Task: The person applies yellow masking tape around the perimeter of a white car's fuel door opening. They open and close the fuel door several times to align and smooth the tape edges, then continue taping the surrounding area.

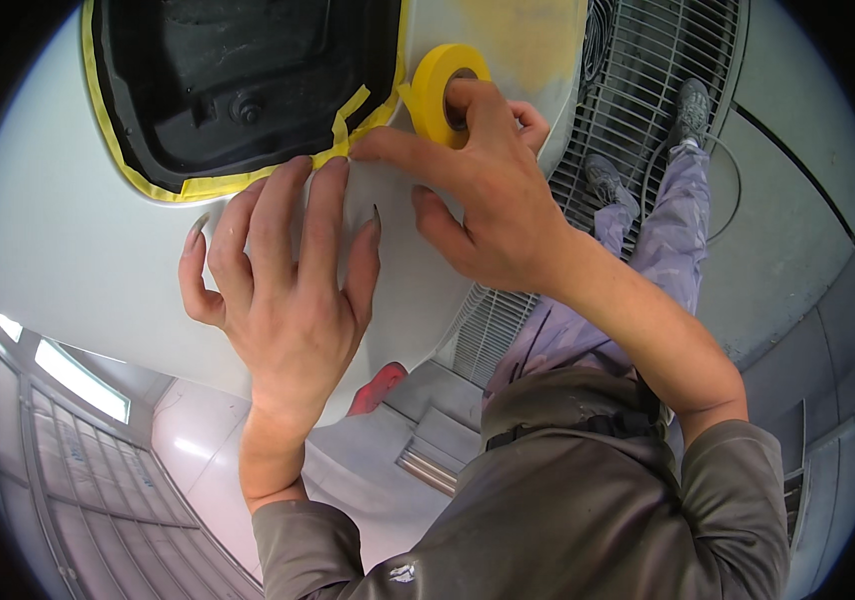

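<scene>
A black recessed part (238, 70) sits in a pale grey body panel (38, 210), its edge lined with yellow masking tape (218, 187). My left hand (288, 270) lies on the panel below the recess. Its fingers are spread, with two fingertips touching the tape along the lower edge. In my right hand (498, 190) is a roll of yellow masking tape (435, 85), with fingers through its core. The index finger of that hand reaches to the recess's lower right corner, where a loose tape strip (351, 105) sticks up over the black part.
A metal floor grating (648, 70) runs along the right, with my shoes (693, 110) on it. A thin hose (733, 190) curves beside them. A yellowish patch (523, 40) marks the panel's far right. Something red (378, 388) shows under the panel's near edge.
</scene>
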`<state>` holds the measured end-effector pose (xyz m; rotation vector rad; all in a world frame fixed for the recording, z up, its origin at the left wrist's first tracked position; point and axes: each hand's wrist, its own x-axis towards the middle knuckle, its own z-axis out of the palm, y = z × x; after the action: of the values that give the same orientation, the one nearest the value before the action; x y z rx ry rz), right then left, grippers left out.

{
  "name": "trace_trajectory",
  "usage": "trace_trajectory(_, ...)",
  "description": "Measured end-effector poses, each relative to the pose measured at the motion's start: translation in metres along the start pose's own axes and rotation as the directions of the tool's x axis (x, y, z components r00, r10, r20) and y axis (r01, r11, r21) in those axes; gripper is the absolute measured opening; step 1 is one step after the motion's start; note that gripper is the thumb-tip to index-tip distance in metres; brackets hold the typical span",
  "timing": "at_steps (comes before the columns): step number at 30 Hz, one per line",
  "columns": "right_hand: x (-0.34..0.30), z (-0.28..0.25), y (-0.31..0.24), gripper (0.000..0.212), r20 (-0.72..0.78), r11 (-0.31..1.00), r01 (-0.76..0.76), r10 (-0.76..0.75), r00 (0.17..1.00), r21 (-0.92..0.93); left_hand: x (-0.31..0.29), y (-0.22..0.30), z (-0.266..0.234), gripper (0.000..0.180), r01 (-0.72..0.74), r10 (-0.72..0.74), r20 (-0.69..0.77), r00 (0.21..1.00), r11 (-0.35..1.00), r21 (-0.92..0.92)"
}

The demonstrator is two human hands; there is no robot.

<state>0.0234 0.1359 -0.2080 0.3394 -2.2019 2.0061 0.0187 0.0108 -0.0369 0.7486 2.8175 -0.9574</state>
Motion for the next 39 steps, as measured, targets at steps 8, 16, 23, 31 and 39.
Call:
trace_trajectory(8,-0.002,0.004,-0.005,0.064,-0.069,0.999,-0.048,0.049,0.996,0.014,0.001,-0.006,-0.005,0.041,-0.054,0.054,0.003,0.999,0.998,0.01)
trace_trajectory(16,-0.007,0.0,-0.014,0.065,-0.031,0.998,-0.065,0.064,0.997,-0.026,-0.019,-0.008,-0.005,0.048,-0.021,0.007,-0.122,0.992,0.993,-0.116)
trace_trajectory(23,-0.005,0.009,-0.018,0.064,0.02,0.986,-0.093,0.091,0.996,0.136,-0.026,-0.011,-0.004,0.044,-0.044,0.005,-0.215,0.977,0.983,-0.177)
trace_trajectory(31,-0.003,0.009,-0.004,0.062,-0.047,0.999,-0.007,0.005,0.999,-0.041,-0.027,-0.01,-0.006,0.045,-0.048,0.009,-0.189,0.982,0.978,-0.203)
trace_trajectory(39,-0.003,0.0,-0.002,0.06,-0.124,1.0,-0.01,0.01,0.992,-0.007,-0.02,-0.011,-0.015,0.044,-0.092,0.033,-0.268,0.963,0.973,-0.211)
